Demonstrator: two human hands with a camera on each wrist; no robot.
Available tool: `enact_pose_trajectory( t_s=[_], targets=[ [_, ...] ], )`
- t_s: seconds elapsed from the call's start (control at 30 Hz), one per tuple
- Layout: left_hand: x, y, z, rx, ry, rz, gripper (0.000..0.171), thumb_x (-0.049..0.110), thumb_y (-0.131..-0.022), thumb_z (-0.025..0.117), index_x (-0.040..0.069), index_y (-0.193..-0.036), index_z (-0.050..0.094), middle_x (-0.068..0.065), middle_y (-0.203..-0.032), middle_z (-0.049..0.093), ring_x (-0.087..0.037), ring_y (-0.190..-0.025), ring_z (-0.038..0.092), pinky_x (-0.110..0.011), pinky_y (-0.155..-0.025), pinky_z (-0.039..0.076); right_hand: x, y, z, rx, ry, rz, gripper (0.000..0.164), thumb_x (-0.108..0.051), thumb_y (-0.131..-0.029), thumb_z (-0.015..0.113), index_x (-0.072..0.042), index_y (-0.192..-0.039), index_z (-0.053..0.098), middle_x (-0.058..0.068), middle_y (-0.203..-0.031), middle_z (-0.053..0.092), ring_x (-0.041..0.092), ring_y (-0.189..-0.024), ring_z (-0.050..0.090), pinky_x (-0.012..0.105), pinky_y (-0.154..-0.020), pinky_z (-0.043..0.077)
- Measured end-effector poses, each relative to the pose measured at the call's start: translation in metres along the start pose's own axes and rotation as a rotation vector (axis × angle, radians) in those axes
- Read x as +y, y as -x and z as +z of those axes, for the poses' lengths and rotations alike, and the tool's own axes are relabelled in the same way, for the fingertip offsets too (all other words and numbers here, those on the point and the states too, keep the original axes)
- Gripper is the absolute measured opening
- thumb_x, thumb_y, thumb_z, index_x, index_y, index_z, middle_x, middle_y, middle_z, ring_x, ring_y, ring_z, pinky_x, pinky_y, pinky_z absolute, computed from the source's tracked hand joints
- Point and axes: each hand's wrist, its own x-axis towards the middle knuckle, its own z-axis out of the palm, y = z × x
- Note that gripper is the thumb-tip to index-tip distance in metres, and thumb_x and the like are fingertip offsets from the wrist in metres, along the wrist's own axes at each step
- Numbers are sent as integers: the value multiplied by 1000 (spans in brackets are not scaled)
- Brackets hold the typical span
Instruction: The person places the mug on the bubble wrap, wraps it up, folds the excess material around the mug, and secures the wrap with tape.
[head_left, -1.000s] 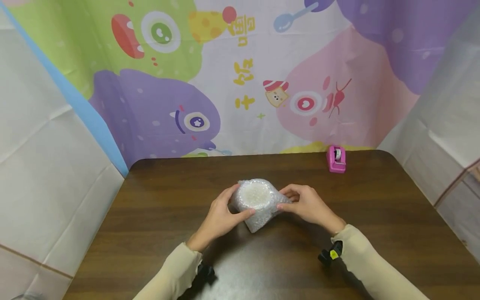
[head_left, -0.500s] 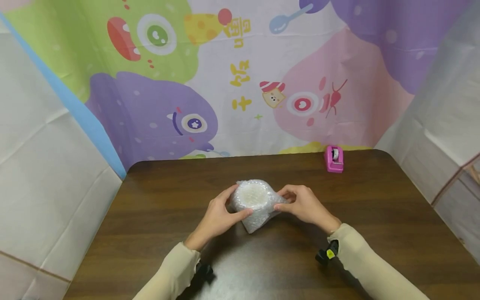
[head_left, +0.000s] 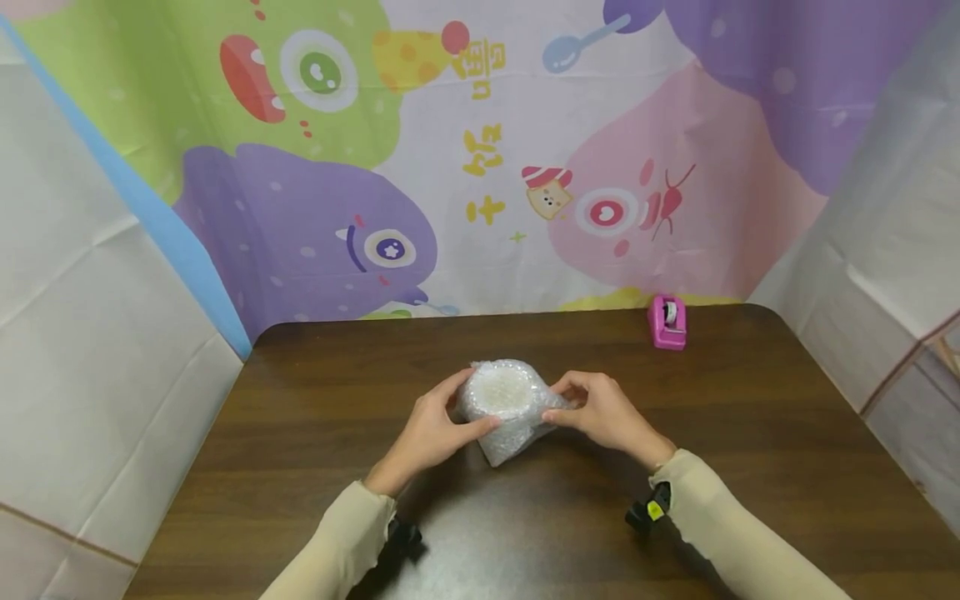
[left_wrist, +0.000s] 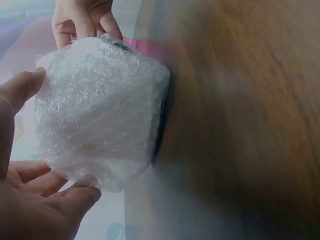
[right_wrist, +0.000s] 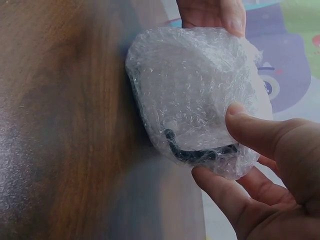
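A rounded bundle in clear bubble wrap (head_left: 504,396) sits on the brown table, its pale round top facing up. My left hand (head_left: 431,433) holds it from the left, with the thumb at the near side of the top and the fingers round the far side. On the right, my right hand (head_left: 606,410) pinches the gathered wrap between thumb and fingers. Through the wrap in the right wrist view shows a black curved strip (right_wrist: 195,154), shaped like a handle. In the left wrist view the bundle's smooth wrapped side (left_wrist: 100,110) faces the camera.
A pink tape dispenser (head_left: 668,322) stands at the table's back right edge. Behind the wood-grain table (head_left: 315,383) hangs a cartoon-printed cloth (head_left: 480,250). Pale panels (head_left: 67,275) flank both sides.
Both hands keep the same hold on the bubble-wrapped bundle. Hands and bundle have edged slightly left, while the head view itself has shifted a little.
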Motion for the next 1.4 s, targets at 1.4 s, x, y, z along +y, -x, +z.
enact_pose_trajectory(
  t_s=[1.4],
  targets=[
    [-13, -3, -34, 110, -175, 36, 86, 31, -82, 87, 4, -152, 46, -20, -159, 42, -37, -146, 43, -52, -113, 47, -21, -31, 31, 88, 52, -26, 34, -20, -84, 86, -8, -114, 74, 9, -109, 73, 20, -92, 65, 34, -78, 57]
  ],
)
